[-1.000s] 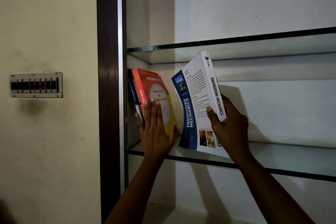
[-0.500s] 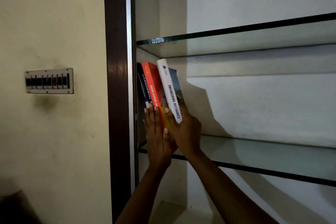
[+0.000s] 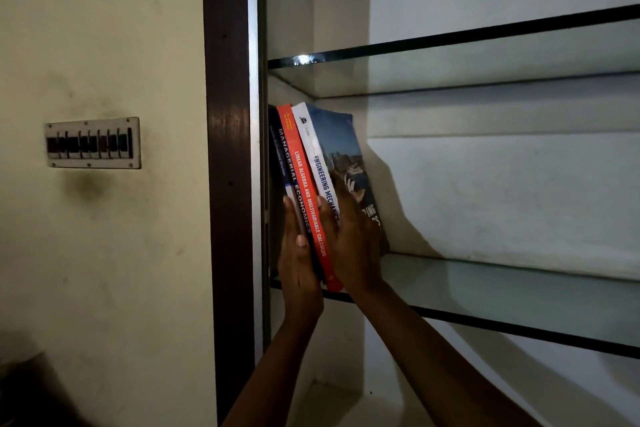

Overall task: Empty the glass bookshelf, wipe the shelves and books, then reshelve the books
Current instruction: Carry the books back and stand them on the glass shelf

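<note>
Reshelving is the step in hand, as I judge it: three books stand at the far left end of the lower glass shelf (image 3: 502, 288), just beside the dark wooden frame (image 3: 227, 184), all tilted with their tops leaning left. From left to right they are the Managerial Economics book (image 3: 286, 159), the red Linear Algebra book (image 3: 306, 191) and the Engineering Mechanics book (image 3: 320, 166), spines facing out and touching one another. The left hand (image 3: 299, 260) lies flat, fingers straight, against the lower spines of the first two and presses them back and towards the side of the case. The right hand (image 3: 353, 243) clasps the Engineering Mechanics book low down, thumb by the spine and fingers laid along its front cover, holding it against the red one. The upper glass shelf (image 3: 450, 73) runs just above the books' tops. A switch panel (image 3: 92, 142) sits on the wall well apart to the left.

These three are the only books in view, so most of the reshelving seems to lie ahead; whether the wiping is finished I cannot tell. The next move, I judge, calls for easing the right hand off without the outermost book sliding on the smooth glass, since nothing props its right side. Squaring the row upright first would make it steadier, and the left hand should let go last
</note>
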`<state>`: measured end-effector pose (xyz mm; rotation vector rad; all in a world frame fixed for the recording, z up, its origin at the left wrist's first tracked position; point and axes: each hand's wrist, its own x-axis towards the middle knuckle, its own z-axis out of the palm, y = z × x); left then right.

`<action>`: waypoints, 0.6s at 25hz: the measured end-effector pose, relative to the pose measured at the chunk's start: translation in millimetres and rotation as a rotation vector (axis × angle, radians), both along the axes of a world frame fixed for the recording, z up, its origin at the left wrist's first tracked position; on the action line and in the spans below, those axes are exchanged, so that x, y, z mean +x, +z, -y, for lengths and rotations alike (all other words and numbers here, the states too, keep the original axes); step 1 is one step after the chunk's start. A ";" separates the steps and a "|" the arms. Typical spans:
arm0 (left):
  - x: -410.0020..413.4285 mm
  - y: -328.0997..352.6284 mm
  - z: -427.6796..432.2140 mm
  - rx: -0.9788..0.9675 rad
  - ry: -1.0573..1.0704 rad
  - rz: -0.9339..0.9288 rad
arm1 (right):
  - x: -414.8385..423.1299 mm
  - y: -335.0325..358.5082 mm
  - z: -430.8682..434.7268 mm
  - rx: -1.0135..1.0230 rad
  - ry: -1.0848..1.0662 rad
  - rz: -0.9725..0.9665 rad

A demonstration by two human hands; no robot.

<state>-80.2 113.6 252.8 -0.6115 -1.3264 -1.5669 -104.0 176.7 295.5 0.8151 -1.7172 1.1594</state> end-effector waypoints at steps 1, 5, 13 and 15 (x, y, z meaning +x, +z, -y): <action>-2.1 0.1 1.6 0.000 0.012 0.005 | -3.6 1.2 0.5 -0.003 -0.008 0.003; -1.3 1.0 3.8 -0.044 0.046 0.035 | -5.0 -3.9 2.8 0.054 0.009 0.017; 12.0 5.5 5.5 -0.037 0.024 0.123 | 9.2 -24.2 0.1 0.114 -0.032 0.134; 19.3 9.5 8.9 -0.088 0.013 0.173 | 15.7 -18.1 -3.5 0.128 -0.029 0.151</action>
